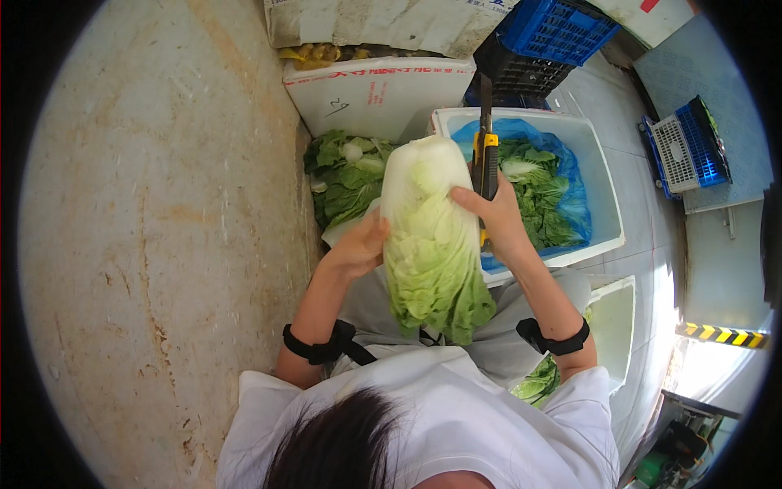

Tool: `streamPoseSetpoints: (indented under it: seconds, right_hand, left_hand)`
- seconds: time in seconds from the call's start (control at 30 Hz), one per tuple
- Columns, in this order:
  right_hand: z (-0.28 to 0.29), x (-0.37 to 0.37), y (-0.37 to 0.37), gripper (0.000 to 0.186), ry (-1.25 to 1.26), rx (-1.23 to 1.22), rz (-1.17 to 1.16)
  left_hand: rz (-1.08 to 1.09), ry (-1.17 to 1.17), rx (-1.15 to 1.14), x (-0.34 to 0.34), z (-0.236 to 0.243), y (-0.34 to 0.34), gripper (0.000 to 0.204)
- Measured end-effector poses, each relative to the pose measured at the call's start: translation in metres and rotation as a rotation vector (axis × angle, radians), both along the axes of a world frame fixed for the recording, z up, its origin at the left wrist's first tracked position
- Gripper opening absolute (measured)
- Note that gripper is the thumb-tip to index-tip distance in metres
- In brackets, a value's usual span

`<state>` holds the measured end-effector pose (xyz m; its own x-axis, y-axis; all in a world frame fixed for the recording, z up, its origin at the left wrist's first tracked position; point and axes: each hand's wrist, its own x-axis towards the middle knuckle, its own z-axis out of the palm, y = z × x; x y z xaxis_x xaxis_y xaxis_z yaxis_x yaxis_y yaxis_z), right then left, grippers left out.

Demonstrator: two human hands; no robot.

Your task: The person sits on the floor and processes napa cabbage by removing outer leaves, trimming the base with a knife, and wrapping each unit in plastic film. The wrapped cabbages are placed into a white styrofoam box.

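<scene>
A large pale-green napa cabbage (430, 232) is held upright in front of me, white base up and leafy end down over my lap. My left hand (360, 246) is closed against its left side. On the other side, the thumb of my right hand (498, 213) presses on the cabbage. That same hand also grips a yellow-and-black utility knife (489, 152), its long dark blade pointing away from me. Some of the right fingers are hidden behind the knife and the cabbage.
Behind the cabbage lies a heap of green leaves (346, 181). A white foam box (607, 189) lined with blue plastic holds leaves at right, and another white box (621, 326) stands nearer. Cartons (366, 96) and stacked crates (562, 34) are at the back. A stained wall (163, 244) rises left.
</scene>
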<state>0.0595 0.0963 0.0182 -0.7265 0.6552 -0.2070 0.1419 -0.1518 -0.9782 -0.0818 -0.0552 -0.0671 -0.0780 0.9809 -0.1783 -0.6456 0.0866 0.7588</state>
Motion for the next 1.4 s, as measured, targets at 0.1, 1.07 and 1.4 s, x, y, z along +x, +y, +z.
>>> streamPoseSetpoints:
  seconds: [0.1,1.07,1.4]
  right_hand:
    - [-0.007,0.004,0.005,0.050,-0.049,0.040,-0.087]
    - [0.044,0.033,-0.034,0.027,0.174,0.289,0.049]
    - [0.071,0.054,-0.006,0.045,-0.098,1.189,0.355]
  left_hand:
    - [0.091,0.188,0.122,0.004,0.009,0.006,0.095]
    - [0.508,0.825,0.114,0.033,0.056,0.002,0.095]
    - [0.799,1.434,0.174,0.011,0.052,0.004,0.104]
